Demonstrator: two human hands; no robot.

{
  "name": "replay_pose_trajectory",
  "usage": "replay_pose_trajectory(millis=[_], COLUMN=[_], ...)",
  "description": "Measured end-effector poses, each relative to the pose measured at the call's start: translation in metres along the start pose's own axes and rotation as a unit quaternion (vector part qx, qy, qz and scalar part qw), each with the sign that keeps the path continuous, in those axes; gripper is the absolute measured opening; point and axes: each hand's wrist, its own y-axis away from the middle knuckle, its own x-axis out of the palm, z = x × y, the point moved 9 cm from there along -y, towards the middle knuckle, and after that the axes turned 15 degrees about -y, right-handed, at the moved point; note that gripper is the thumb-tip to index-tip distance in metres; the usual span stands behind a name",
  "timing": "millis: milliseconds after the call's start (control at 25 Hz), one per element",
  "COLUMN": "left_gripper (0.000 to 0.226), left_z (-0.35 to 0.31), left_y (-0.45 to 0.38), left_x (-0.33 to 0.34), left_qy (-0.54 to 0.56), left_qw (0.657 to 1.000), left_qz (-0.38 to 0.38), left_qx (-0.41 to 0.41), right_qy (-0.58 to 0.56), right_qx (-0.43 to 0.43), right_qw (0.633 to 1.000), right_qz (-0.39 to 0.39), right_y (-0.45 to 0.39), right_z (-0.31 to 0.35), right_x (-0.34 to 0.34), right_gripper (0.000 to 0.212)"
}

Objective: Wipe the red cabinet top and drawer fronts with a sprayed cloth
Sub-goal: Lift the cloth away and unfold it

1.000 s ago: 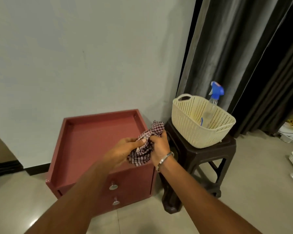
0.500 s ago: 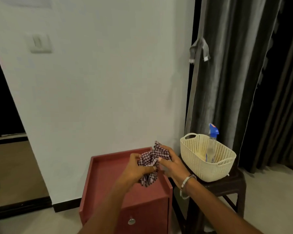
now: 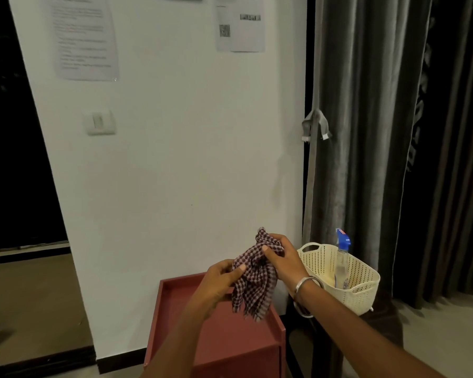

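Cloth: a checked cloth (image 3: 253, 276) is hanging bunched between both hands, in the air above the right part of the cabinet top, its loose end dangling down without touching it.
Left hand: the left hand (image 3: 219, 279) is pinching the cloth's left side, fingers closed on the fabric.
Right hand: the right hand (image 3: 284, 261), with a metal bangle at the wrist, is gripping the upper right of the cloth, fingers curled over it.
Cabinet: the red cabinet (image 3: 216, 342) is standing near, against the white wall (image 3: 175, 159); its raised-edge top is showing, while its drawer fronts are out of view.
Spray bottle: a clear bottle with a blue trigger (image 3: 342, 257) is standing upright in a cream basket (image 3: 361, 290) just right of the cabinet.
Curtain: a grey curtain (image 3: 366, 118) is hanging behind the basket.
Stage: wiping is probably not yet begun; whether the cloth is damp cannot be told.
Risk: the bunched cloth could wipe unevenly, and its dangling end could catch the raised rim. A dry cloth would only be pushing dust around.
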Motion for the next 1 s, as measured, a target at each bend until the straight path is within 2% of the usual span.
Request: replay_pose_trajectory(millis=[200,360,480,600,760,840,920,1000], left_gripper=[0.02,0.018,0.021,0.026,0.01,0.01,0.023,0.02], left_z=[-0.006,0.008,0.025,0.055,0.063,0.056,0.045,0.034], left_y=[-0.041,-0.116,-0.2,-0.289,-0.358,-0.384,-0.404,-0.418], left_x=[-0.009,0.017,0.058,0.112,0.158,0.168,0.177,0.186], left_qy=[-0.008,0.002,0.01,0.032,0.067,0.047,-0.004,-0.055], left_qw=[0.999,0.999,0.999,0.997,0.99,0.988,0.985,0.983], left_qz=[-0.051,-0.043,-0.02,0.01,0.045,0.045,0.046,0.055], left_qx=[-0.01,-0.018,-0.029,-0.074,-0.12,-0.141,-0.164,-0.169], right_qy=[0.017,0.039,0.107,0.144,0.24,0.268,0.292,0.308], right_qx=[0.025,0.073,0.107,0.155,0.217,0.262,0.306,0.351], right_qw=[0.999,0.996,0.986,0.968,0.931,0.911,0.889,0.865], right_qz=[-0.013,-0.024,-0.07,-0.137,-0.169,-0.173,-0.176,-0.181], right_y=[-0.033,-0.088,-0.158,-0.229,-0.289,-0.313,-0.332,-0.341], right_z=[-0.005,-0.027,-0.064,-0.114,-0.136,-0.135,-0.129,-0.125], right_x=[-0.001,-0.034,-0.087,-0.149,-0.201,-0.22,-0.236,-0.25], right_gripper=[0.044,0.065,0.066,0.062,0.067,0.07,0.071,0.073])
